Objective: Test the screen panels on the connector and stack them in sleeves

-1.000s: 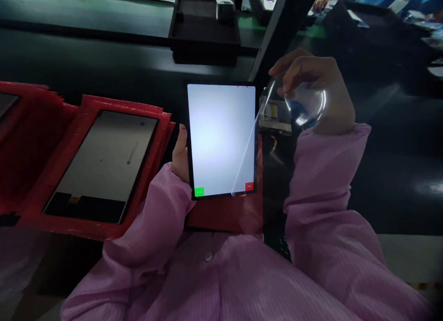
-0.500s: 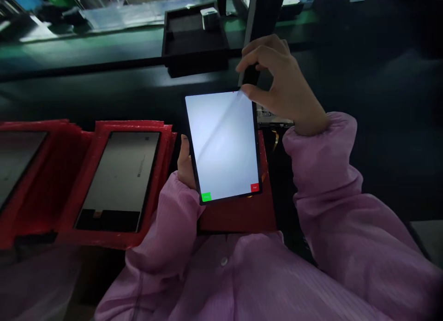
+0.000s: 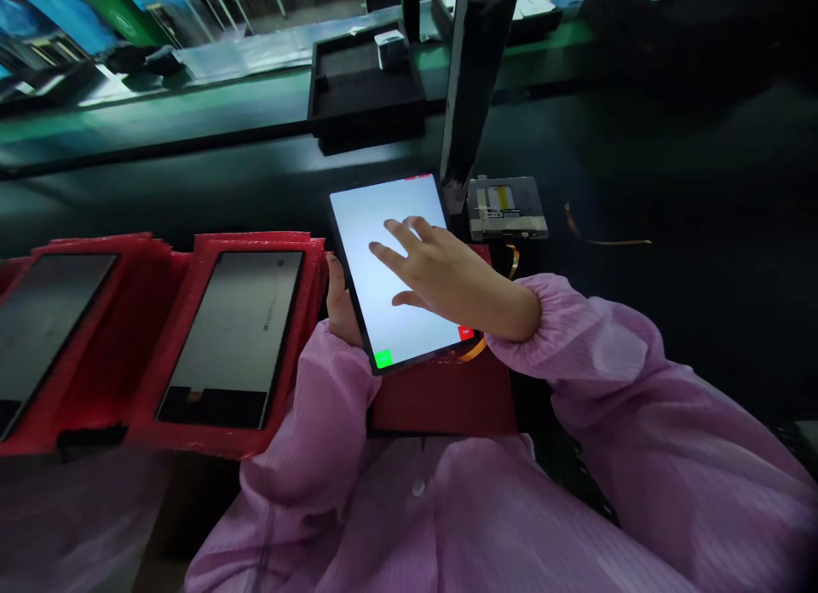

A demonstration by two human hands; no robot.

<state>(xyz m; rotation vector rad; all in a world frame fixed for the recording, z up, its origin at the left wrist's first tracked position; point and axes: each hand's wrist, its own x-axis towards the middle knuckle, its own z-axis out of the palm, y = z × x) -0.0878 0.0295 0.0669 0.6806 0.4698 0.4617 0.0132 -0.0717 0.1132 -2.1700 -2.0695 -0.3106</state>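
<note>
A lit white display panel (image 3: pixel 367 227) with a green square at its lower left corner and a red one at its lower right is tilted up in front of me. My left hand (image 3: pixel 340 308) grips its left edge from behind. My right hand (image 3: pixel 440 273) lies over the screen with fingers spread and flat, holding nothing. An orange flex cable (image 3: pixel 476 350) hangs under the panel's lower right corner. Both arms wear pink sleeves.
Red foam trays (image 3: pixel 313 261) at the left hold dark unlit panels (image 3: pixel 233 333). A small test board (image 3: pixel 504 205) sits right of the lit panel, beside a dark upright post (image 3: pixel 473 73). A black tray (image 3: pixel 364 86) stands behind. A loose orange cable (image 3: pixel 607 235) lies at right.
My right hand held a clear film peeled off to the right, brought it back over the screen's top corner, and now rests flat on the screen. The view shifted slightly.
</note>
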